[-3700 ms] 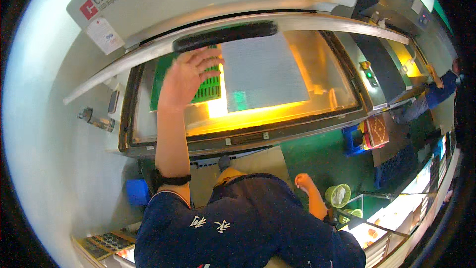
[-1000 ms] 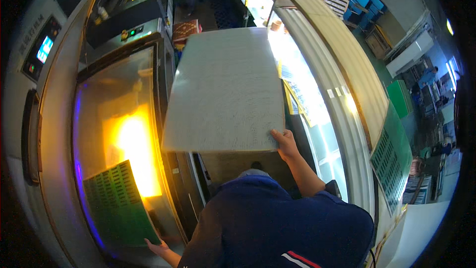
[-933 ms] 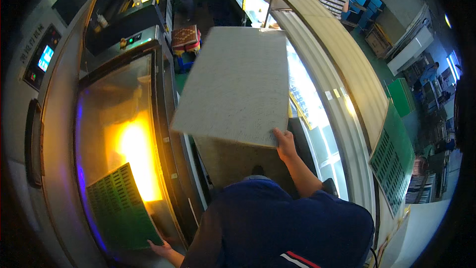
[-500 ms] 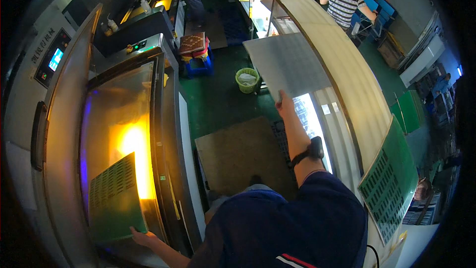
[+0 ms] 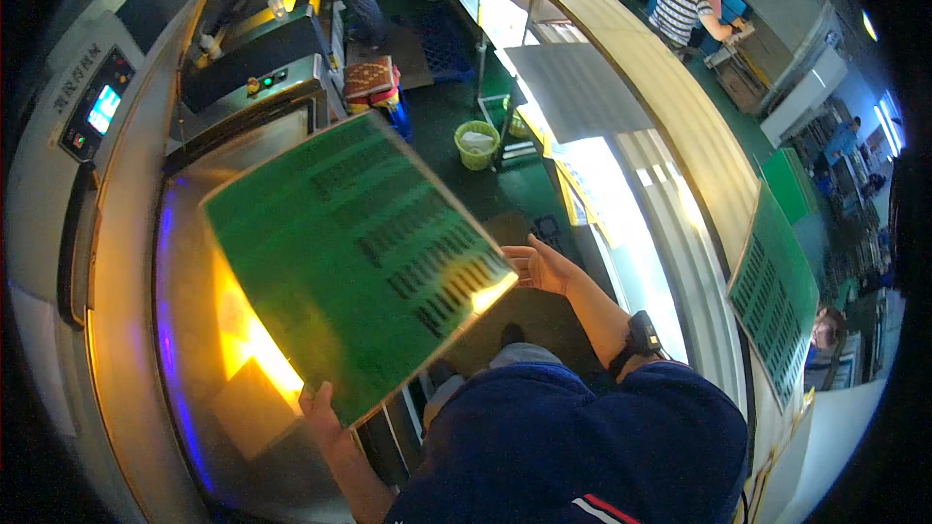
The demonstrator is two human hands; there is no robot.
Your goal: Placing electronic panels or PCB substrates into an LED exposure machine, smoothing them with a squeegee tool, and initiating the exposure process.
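Head view: left hand (image 5: 325, 412) grips near corner of green panel (image 5: 301, 223), thumb on top, panel slanting up and away between hands. Right hand (image 5: 544, 265) open at panel's right corner, contact unclear. Gray sheet (image 5: 578, 92) lies beyond right hand on lit table (image 5: 631, 223); glowing machine bed (image 5: 189, 320) left of left hand, second green panel (image 5: 774, 296) well right of right hand.

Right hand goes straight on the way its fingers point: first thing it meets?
The right hand would meet the right corner of the green panel with dark bars; depth is unclear, so it may already touch.
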